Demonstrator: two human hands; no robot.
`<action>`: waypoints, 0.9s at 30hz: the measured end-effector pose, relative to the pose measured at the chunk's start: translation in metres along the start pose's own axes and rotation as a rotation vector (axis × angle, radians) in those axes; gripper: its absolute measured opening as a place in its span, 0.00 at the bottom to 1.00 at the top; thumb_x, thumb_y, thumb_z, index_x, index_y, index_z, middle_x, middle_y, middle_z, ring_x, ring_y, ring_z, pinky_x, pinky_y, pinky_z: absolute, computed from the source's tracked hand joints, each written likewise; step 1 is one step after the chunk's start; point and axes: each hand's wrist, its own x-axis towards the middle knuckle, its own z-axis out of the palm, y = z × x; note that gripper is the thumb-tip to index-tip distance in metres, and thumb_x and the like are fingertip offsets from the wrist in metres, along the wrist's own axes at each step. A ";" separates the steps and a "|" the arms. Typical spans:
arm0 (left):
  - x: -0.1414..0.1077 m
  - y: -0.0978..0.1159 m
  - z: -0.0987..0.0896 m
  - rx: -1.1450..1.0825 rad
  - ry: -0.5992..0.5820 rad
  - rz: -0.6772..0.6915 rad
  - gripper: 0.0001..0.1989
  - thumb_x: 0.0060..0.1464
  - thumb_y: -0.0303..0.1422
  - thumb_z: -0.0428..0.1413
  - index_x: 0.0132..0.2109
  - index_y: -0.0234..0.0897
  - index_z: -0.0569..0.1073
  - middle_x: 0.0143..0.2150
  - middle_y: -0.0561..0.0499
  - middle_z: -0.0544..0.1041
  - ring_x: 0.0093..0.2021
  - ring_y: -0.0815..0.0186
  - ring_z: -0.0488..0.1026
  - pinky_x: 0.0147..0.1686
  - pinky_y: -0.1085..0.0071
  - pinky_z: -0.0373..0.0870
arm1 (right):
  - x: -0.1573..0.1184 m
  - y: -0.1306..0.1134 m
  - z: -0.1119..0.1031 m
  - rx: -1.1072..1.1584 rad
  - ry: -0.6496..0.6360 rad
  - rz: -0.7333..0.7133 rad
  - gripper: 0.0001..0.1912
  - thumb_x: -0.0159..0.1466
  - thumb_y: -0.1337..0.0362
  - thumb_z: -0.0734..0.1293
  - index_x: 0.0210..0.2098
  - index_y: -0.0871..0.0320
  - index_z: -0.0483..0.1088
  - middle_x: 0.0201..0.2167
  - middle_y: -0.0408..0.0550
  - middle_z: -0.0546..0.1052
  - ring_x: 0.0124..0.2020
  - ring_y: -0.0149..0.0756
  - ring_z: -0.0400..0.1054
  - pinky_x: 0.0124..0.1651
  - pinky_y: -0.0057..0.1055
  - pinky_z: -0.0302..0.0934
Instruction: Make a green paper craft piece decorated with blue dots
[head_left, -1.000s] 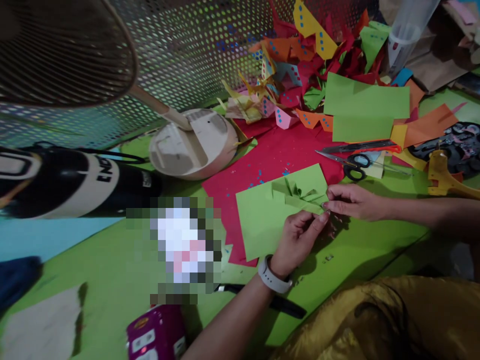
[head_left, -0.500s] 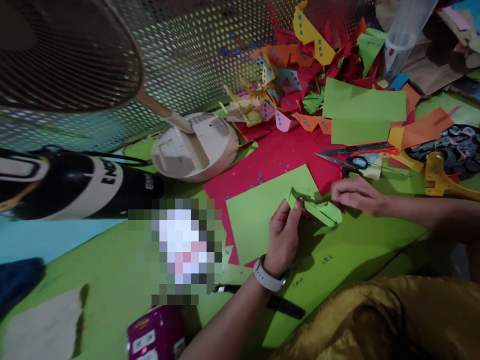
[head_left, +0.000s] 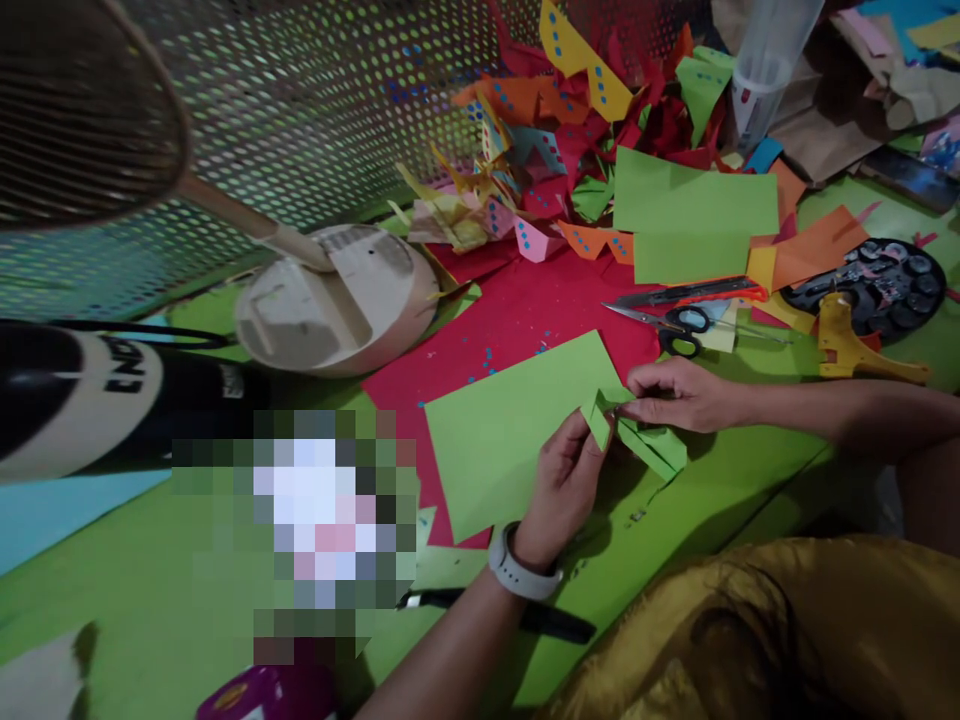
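A folded green paper piece (head_left: 651, 446) is pinched in my left hand (head_left: 566, 480), which wears a pale wristband (head_left: 519, 575). My right hand (head_left: 679, 395) has its thumb and fingers closed on the same piece, close to my left fingertips. Below and left of the piece, a flat green sheet (head_left: 502, 430) lies on a large red sheet (head_left: 480, 340). Scissors (head_left: 667, 325) and a cutter with an orange edge (head_left: 697, 293) rest just beyond my right hand.
Folded colored papers (head_left: 555, 110) are heaped at the back by a perforated screen (head_left: 315, 90). A fan base (head_left: 337, 300) and black bottle (head_left: 135, 400) stand left. At right are a yellow tape dispenser (head_left: 840, 345) and black round tray (head_left: 892, 285). A black pen (head_left: 555, 615) lies near my left wrist.
My right hand has moved left and now grips the folded green piece, which was held by my left hand alone. The view has shifted to the right.
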 end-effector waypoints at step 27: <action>0.002 0.003 0.000 -0.066 -0.030 -0.076 0.15 0.48 0.44 0.66 0.37 0.37 0.80 0.38 0.47 0.83 0.38 0.62 0.78 0.44 0.66 0.75 | -0.001 -0.005 0.006 0.068 0.030 0.065 0.22 0.65 0.46 0.64 0.26 0.57 0.61 0.21 0.37 0.62 0.23 0.26 0.55 0.26 0.25 0.50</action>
